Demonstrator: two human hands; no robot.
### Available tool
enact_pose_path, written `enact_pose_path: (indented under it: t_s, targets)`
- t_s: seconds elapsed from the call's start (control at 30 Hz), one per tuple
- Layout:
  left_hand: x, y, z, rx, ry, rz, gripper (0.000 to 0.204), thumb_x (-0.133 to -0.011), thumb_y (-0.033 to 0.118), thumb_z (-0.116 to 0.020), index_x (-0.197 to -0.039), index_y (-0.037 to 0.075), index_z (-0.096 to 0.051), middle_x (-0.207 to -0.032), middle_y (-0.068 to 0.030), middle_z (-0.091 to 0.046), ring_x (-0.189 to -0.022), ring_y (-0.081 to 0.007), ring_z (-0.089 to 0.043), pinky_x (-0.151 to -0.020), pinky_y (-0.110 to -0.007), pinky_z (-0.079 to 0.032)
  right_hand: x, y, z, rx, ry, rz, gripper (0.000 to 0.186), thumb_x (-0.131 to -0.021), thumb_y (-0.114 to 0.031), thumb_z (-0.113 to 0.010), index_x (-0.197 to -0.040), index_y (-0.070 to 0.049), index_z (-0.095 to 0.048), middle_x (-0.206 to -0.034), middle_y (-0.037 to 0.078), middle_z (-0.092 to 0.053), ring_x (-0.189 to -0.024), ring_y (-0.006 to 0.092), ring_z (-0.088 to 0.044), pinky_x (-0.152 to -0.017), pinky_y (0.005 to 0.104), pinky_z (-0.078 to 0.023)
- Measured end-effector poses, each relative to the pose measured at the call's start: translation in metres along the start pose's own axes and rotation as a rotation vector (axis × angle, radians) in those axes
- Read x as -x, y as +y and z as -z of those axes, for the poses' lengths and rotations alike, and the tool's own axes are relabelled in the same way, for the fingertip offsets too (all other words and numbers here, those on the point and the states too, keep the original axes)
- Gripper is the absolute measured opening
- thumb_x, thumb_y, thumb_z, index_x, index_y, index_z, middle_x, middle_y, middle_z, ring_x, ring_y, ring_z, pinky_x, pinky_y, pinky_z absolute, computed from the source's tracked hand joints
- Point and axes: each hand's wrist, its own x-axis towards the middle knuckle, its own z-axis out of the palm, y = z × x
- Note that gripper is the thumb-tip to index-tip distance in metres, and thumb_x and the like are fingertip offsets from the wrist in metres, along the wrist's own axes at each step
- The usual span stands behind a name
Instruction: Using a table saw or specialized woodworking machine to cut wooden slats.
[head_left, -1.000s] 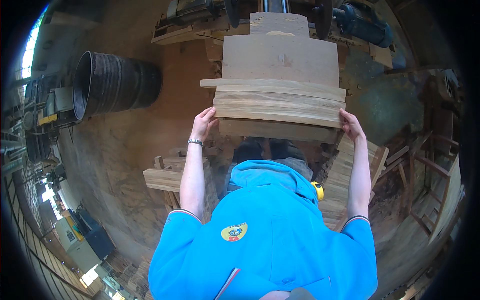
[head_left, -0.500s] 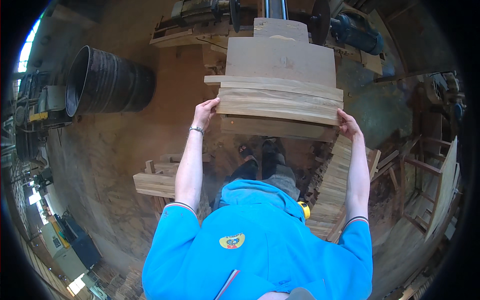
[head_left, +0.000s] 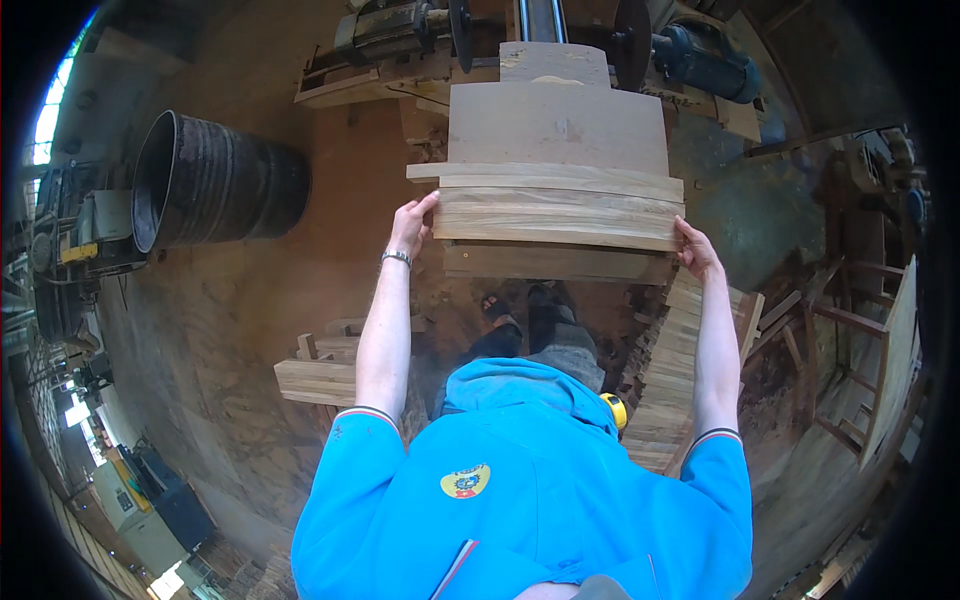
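A row of several pale wooden boards (head_left: 558,218) lies side by side at the near edge of a flat panel (head_left: 560,125). My left hand (head_left: 412,225) is closed on their left end, thumb on top. At the right end my right hand (head_left: 698,248) grips the same boards, its lower fingers partly hidden. Just beyond them a separate strip (head_left: 424,171) juts out farther to the left. Below the boards runs the darker wooden front (head_left: 550,263) of the support.
Beyond the panel stand two round saw blades (head_left: 631,45) with a blue motor (head_left: 705,65) at right. A dark metal drum (head_left: 225,180) is at left. Stacked boards lie by my right side (head_left: 672,385) and left side (head_left: 315,381). A wooden frame (head_left: 850,325) stands far right.
The view has shifted slightly, so the machine and drum appear a little lower. My hands stay on both ends of the boards, which sit about level against the strip.
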Motion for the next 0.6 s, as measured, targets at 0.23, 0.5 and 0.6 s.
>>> enact_pose_path:
  t_s: [0.23, 0.5, 0.6]
  targets:
    - [-0.015, 0.002, -0.007, -0.073, 0.037, 0.01, 0.034, -0.083, 0.023, -0.069, -0.102, -0.003, -0.059, -0.095, -0.0084, -0.064, -0.088, -0.0156, -0.063, -0.076, -0.03, -0.052, -0.024, 0.011, 0.014, 0.153, 0.033, -0.026, 0.063, -0.079, -0.056, -0.066, -0.119, -0.008, -0.059, -0.119, 0.006, -0.058, -0.117, 0.0211, -0.048, -0.095, 0.0427, -0.035]
    - [-0.016, 0.001, 0.003, -0.041, -0.039, -0.006, 0.043, -0.086, 0.025, -0.066, -0.115, -0.005, -0.054, -0.107, -0.0108, -0.062, -0.097, -0.0179, -0.062, -0.084, -0.033, -0.051, 0.022, 0.011, -0.103, 0.997, 0.779, 0.937, 0.066, -0.074, -0.049, -0.071, -0.115, 0.0, -0.053, -0.119, 0.019, -0.05, -0.114, 0.0306, -0.045, -0.097, 0.0436, -0.035]
    - [-0.015, -0.01, 0.006, -0.066, -0.002, 0.02, 0.044, -0.08, 0.031, -0.073, -0.105, 0.0, -0.057, -0.088, -0.0034, -0.06, -0.074, -0.0123, -0.056, -0.068, -0.03, -0.047, 0.039, 0.03, -0.176, 1.219, 0.42, 1.117, 0.071, -0.077, -0.052, -0.065, -0.127, -0.005, -0.047, -0.133, 0.016, -0.042, -0.129, 0.0326, -0.033, -0.109, 0.0455, -0.024]
